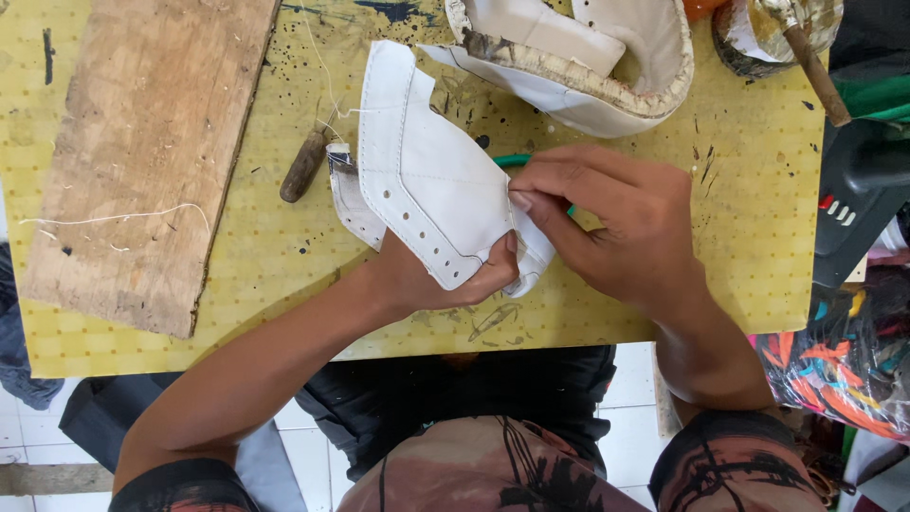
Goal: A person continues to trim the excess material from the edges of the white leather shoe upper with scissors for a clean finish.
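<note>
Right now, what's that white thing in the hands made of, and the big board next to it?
The white shoe piece looks like smooth leather or fake leather: stitched seams, punched lace holes, bends softly. The board looks like rough, bare wood: brown grain, worn, splintery edges.

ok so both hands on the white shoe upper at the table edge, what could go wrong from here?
1. The white shoe upper is pinched only at its near end by the left hand and right hand; the free end may flop or crease.
2. The glue-edged shoe part lies just beyond; the upper could brush it and smear.
3. The wooden-handled tool beside the upper might snag it.
</note>
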